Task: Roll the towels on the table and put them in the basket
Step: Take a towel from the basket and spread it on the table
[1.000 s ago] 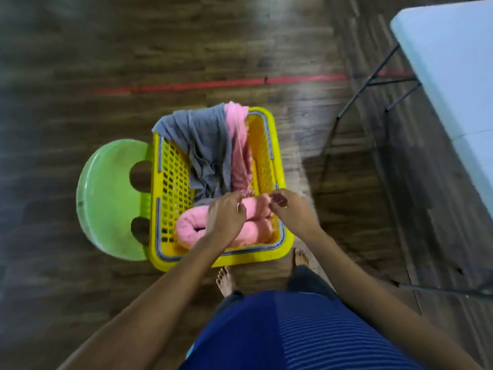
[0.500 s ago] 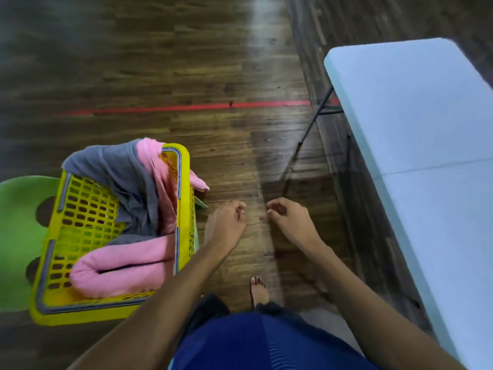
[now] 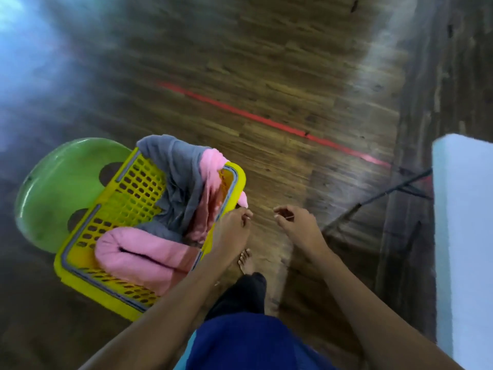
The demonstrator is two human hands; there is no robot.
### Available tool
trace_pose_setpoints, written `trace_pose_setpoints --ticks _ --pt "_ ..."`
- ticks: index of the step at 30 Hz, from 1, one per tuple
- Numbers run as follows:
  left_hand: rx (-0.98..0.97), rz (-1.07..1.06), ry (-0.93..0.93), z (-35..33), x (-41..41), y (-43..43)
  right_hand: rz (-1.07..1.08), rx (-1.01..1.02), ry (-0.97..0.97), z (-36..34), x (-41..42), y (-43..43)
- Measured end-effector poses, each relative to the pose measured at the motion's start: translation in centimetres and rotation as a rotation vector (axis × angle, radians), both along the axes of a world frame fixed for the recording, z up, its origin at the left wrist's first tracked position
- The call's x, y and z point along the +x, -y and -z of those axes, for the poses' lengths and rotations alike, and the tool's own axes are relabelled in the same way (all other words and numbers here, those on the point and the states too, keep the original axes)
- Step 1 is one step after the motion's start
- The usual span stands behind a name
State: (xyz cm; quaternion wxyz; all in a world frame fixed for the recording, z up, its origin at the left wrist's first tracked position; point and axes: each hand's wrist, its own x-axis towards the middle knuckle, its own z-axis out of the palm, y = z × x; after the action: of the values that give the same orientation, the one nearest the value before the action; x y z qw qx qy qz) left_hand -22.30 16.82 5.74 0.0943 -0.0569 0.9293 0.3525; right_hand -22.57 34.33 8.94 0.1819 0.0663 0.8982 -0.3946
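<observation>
Currently in basket: rolled pink towel lies bent double along the near end of the yellow basket, lower left of the frame.
Other towels: grey towel and a second pink towel hang unrolled over the basket's far rim and run down inside; a pink end pokes over the right rim.
Basket support: green plastic seat, left of centre.
Left hand: frame centre, just beside the basket's right rim; fingers loosely curled, holding nothing. Contact with the pink end cannot be told.
Right hand: right of the other hand and apart from it, over the floor; fingers loosely curled, thumb near forefinger, nothing held that shows.
Table: white top at the right edge, dark folding legs beneath, well apart from the basket.
Floor: dark wood planks; red tape line runs diagonally across upper centre; bare foot below the hands.
Image quality: motion blur, heaviest towards the top.
</observation>
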Motion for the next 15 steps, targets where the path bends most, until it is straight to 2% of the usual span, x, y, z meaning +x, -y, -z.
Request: trace_pose_setpoints --ticks 6,15 --pt "0.027 -0.25 -0.002 1.2 -4.6 3.2 -0.213 0.032 -0.03 0.6 -9.8 3.6" --pt "0.034 -0.629 0.056 3.1 -7.2 4.2 -0.613 0.044 0.004 2.4 -19.9 8.4"
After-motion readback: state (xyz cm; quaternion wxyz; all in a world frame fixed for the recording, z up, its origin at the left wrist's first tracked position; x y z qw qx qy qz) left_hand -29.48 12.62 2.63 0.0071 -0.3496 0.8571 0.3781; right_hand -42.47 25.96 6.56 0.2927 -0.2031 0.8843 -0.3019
